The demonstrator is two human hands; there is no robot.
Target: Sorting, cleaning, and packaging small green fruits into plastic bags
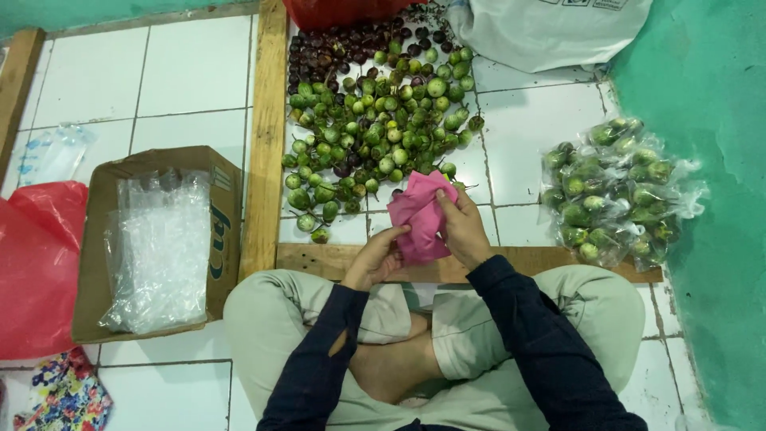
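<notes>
I sit cross-legged on a white tiled floor. Both hands hold a pink plastic bag in front of me. My left hand grips its lower left edge. My right hand pinches its right side near the top. Just beyond the bag lies a heap of small round green eggplants, with dark purple ones at the far end. The heap lies inside a wooden frame on the floor.
Clear bags filled with green eggplants are piled at the right. A cardboard box of clear plastic bags stands at the left, beside a red plastic bag. A white sack lies at the far right, by a green wall.
</notes>
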